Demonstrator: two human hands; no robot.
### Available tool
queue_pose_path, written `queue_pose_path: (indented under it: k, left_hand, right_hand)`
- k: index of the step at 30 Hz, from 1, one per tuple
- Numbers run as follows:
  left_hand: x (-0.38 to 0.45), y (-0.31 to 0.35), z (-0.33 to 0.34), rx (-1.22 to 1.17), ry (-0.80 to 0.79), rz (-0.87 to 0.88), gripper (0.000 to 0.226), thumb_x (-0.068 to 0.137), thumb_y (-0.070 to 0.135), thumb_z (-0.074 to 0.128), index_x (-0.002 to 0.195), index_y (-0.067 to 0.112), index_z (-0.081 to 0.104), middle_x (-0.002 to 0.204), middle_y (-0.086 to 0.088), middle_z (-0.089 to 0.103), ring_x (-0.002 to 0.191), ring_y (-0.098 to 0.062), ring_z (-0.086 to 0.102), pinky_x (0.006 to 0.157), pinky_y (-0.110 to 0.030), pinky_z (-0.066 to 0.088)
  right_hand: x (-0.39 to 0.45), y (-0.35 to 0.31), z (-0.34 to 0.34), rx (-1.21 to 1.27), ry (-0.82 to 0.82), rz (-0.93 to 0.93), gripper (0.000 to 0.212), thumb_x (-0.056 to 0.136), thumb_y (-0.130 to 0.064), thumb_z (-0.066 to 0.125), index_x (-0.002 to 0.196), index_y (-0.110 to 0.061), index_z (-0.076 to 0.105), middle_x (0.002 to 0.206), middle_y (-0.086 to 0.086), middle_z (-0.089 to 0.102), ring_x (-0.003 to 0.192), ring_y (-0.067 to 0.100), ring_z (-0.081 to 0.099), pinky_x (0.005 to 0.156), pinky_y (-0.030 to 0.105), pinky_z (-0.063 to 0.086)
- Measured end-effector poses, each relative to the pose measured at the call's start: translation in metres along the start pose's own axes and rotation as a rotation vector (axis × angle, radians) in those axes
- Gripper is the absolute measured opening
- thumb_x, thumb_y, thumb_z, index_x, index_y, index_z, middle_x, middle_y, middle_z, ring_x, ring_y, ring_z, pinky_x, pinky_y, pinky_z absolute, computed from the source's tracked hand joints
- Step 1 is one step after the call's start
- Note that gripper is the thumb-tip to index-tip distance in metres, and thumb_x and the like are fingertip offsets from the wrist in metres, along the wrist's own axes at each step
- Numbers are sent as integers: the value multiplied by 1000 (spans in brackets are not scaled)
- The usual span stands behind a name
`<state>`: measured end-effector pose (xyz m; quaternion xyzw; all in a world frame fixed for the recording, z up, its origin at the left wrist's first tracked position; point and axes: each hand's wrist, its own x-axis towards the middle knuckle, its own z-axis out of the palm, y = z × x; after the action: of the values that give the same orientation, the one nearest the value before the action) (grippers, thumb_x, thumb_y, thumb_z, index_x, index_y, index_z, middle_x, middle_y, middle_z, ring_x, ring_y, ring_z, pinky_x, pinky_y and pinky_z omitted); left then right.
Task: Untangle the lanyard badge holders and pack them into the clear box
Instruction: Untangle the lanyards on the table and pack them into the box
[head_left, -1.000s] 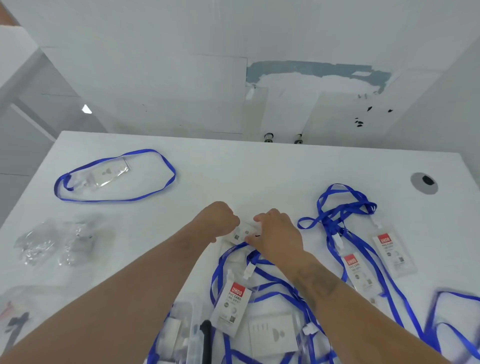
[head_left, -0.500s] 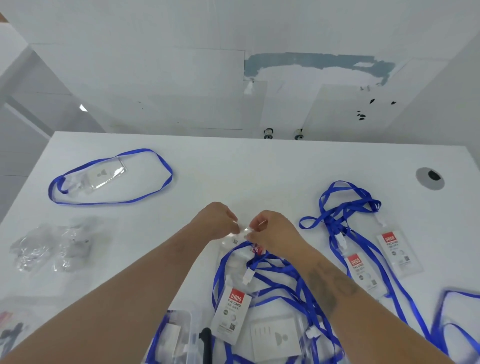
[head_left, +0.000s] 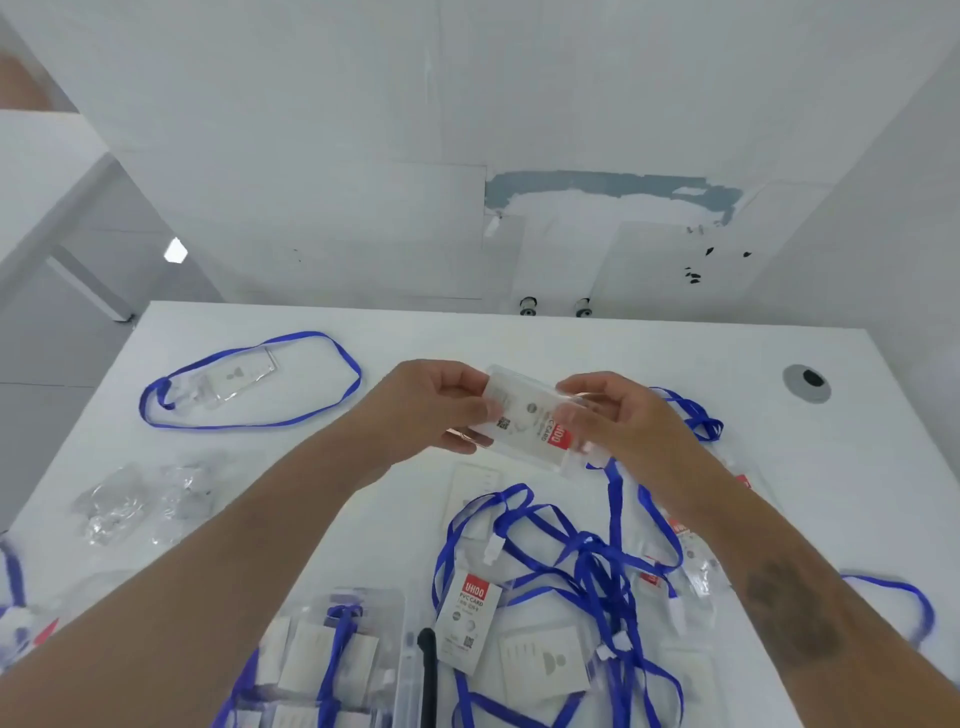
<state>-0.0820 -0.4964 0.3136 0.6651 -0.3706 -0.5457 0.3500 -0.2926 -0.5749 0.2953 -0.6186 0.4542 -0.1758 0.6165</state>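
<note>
A clear badge holder (head_left: 524, 415) with a red-labelled card is held above the white table (head_left: 519, 343). My left hand (head_left: 431, 405) grips its left end and my right hand (head_left: 618, 415) grips its right end. Its blue lanyard (head_left: 615, 499) hangs down from the right end into a tangled pile of blue lanyards and badge holders (head_left: 582, 587) near me. The clear box (head_left: 337, 660) sits at the bottom edge and holds several packed holders with blue straps.
One untangled lanyard with its holder (head_left: 244, 384) lies in a loop at the far left. Crumpled clear plastic bags (head_left: 140, 504) lie at the left. A grey cable grommet (head_left: 807, 383) sits at the far right. More lanyards (head_left: 691, 415) lie behind my right hand.
Both hands have lifted the badge holder off the table and away from the pile, and now hold it flat between them with its lanyard trailing down.
</note>
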Motion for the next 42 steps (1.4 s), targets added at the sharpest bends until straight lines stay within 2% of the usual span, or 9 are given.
queue_pose_path:
  k: [9,12,15,18,24,31,36,39,42]
  left_hand:
    - [-60,53,-17,-509,79,141,11,91,9,62,96,13,71,93,-5,76,67,-14,69,65,-24,60]
    - [-75,61,-12,-603,65,145,14,90,8,61,102,9,69,96,-6,76,64,-14,69,63,-23,59]
    - [-86,65,4,-682,32,133,12,89,7,62,98,7,69,94,-7,76,66,-17,71,63,-24,60]
    - [-90,67,24,-648,60,137,13,89,8,65,101,6,69,98,-8,77,76,-20,74,67,-26,61]
    - [-93,53,36,-129,405,191,4,89,9,67,89,12,67,85,-1,76,66,-12,74,64,-24,61]
    - [-122,37,22,4,192,60,5,87,7,70,90,11,71,78,-1,78,65,-13,73,63,-22,60]
    - [-152,35,10,-333,-136,40,7,80,9,70,83,12,76,84,-10,75,68,-19,71,62,-24,59]
    - [-154,29,5,-594,-52,15,9,75,11,69,81,11,76,87,-10,76,68,-21,73,62,-26,61]
    - [-145,14,2,-610,160,-25,7,85,7,68,91,7,70,94,-12,77,77,-24,76,68,-28,62]
  right_hand:
    - [-62,-6,-23,165,140,-69,25,99,-22,48,102,-13,71,70,0,61,59,15,48,75,38,46]
    - [-72,-13,-17,106,228,-102,29,102,-23,44,105,-13,71,68,-1,59,52,9,43,60,22,44]
    - [-76,-25,3,-197,223,-108,32,103,-33,39,107,-25,70,71,-6,64,47,5,44,49,12,39]
    - [-84,-42,30,-608,98,-126,43,99,-48,31,102,-25,67,75,-8,66,61,7,57,64,23,50]
    - [-132,-97,49,-1082,-16,-280,37,102,-45,30,78,-24,48,76,-4,57,74,16,57,71,36,51]
    - [-135,-139,4,-863,75,-318,13,87,-45,61,85,-36,69,74,-16,65,69,5,57,63,26,44]
    - [-103,-110,0,-455,23,-230,13,88,-33,67,78,-32,75,74,-4,71,64,12,61,65,24,49]
    - [-102,-69,25,-441,-34,-136,27,94,-17,56,73,-28,71,75,10,68,65,34,61,64,40,55]
    - [-126,-49,61,-598,-161,-164,30,101,-42,37,94,-39,66,71,-11,56,58,3,50,56,15,39]
